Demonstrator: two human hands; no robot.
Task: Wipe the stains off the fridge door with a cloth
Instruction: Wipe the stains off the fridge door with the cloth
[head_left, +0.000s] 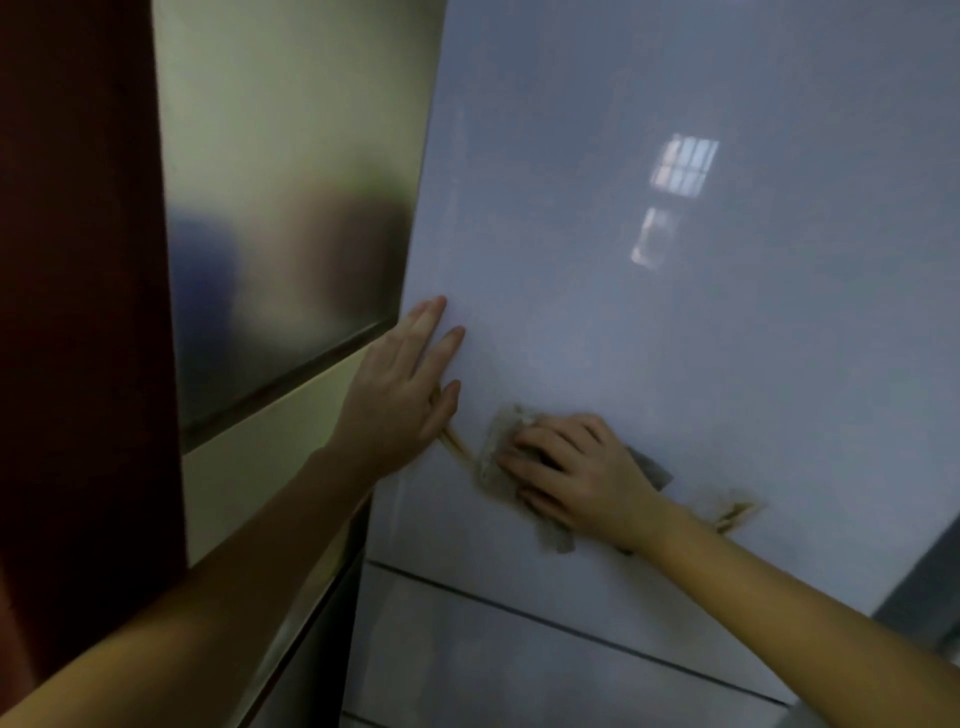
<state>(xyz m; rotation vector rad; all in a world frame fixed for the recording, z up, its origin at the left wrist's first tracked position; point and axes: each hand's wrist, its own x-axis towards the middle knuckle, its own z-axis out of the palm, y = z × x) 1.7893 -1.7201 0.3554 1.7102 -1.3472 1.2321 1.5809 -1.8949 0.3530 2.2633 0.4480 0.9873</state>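
Note:
The glossy pale fridge door (649, 322) fills the middle and right of the view. A brownish streak of stain (457, 444) runs across it from under my left hand to the cloth, and more stain (735, 512) shows beyond my right wrist. My right hand (576, 475) presses a crumpled grey cloth (498, 441) flat against the door, on the streak. My left hand (405, 395) lies flat with spread fingers on the door's left edge, holding nothing.
A brushed-metal side panel (291, 208) stands to the left of the door, with a dark red surface (78, 312) beyond it. A dark seam (571, 631) separates the upper door from a lower door below my arms.

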